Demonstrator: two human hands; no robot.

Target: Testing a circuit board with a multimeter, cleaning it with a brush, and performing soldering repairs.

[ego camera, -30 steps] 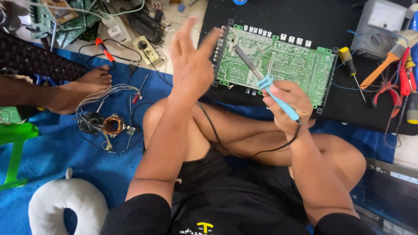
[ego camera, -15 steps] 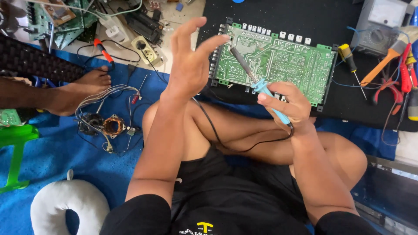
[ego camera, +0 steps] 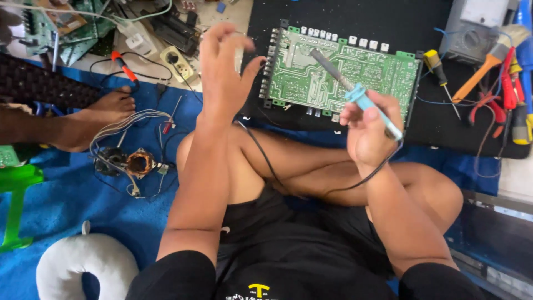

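Observation:
My right hand [ego camera: 369, 128] grips a soldering iron [ego camera: 355, 91] with a light blue handle; its metal tip hovers over a green circuit board [ego camera: 355, 75] lying on a black mat [ego camera: 388, 28]. A black cord runs from the iron down across my crossed legs. My left hand [ego camera: 225, 69] is raised with fingers spread, holding nothing, just left of the board's edge connectors.
A yellow-handled screwdriver [ego camera: 436, 66], red pliers [ego camera: 508, 89] and a grey multimeter [ego camera: 480, 25] lie right of the board. Another person's bare foot [ego camera: 97, 114] rests on the blue cloth at left, near wire coils [ego camera: 130, 164], a power strip [ego camera: 177, 64] and a white neck pillow [ego camera: 83, 266].
My left hand has lifted and drifted left, away from the board. The right hand has shifted the soldering iron slightly up and left over the board.

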